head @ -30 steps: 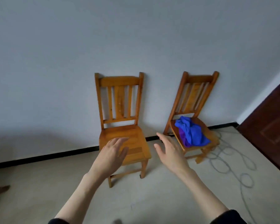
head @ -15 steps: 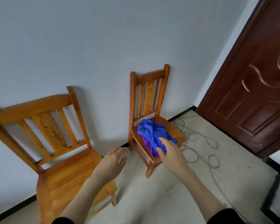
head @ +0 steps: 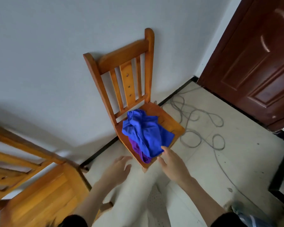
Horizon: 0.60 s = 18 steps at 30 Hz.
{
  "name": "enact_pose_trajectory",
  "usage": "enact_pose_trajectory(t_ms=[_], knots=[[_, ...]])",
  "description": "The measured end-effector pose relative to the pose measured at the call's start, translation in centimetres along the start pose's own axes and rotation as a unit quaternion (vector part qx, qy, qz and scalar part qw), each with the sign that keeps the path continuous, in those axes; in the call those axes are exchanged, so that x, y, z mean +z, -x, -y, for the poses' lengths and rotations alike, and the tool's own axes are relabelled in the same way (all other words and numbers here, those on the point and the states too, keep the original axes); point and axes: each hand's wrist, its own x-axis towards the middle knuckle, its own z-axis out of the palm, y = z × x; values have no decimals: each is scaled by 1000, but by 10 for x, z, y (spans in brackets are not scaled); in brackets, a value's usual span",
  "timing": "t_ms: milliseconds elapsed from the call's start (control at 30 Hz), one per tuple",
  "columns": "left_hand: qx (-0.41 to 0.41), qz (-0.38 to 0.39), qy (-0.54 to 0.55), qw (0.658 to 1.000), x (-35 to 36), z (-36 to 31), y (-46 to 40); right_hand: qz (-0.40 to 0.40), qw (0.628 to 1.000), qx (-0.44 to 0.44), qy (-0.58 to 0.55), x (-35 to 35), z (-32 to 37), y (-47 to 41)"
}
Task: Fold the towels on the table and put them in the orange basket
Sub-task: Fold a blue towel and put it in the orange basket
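Observation:
A crumpled blue towel (head: 146, 133) lies on the seat of a wooden chair (head: 126, 74) against the wall, with a purple towel (head: 138, 151) partly hidden under it. My right hand (head: 172, 164) is open, its fingertips at the blue towel's front edge. My left hand (head: 118, 169) hovers open to the left of the seat's front corner, holding nothing. No orange basket and no table are in view.
A second wooden chair (head: 39, 194) stands close at the lower left, blurred. A grey cable (head: 202, 128) lies in loops on the pale floor to the right of the towel chair. A dark brown door (head: 256, 63) fills the upper right.
The view has swung right and closed in on the towel chair. Both hands have come forward, and the right hand now reaches the blue towel's front edge.

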Motion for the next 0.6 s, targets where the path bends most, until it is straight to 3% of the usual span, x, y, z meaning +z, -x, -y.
enact_pose_trajectory(t_ms=[133, 267, 467, 600], knots=[[-62, 6, 31, 998, 40, 4, -54, 78, 997, 14, -5, 21, -46, -63], [-59, -8, 8, 998, 57, 5, -115, 134, 991, 20, -6, 46, -80, -121], [92, -16, -189, 977, 79, 13, -198, 170, 985, 30, -22, 108, -108, -189], [108, 51, -309, 944, 108, 27, -233, 169, 983, 57, -45, 151, -119, -217]])
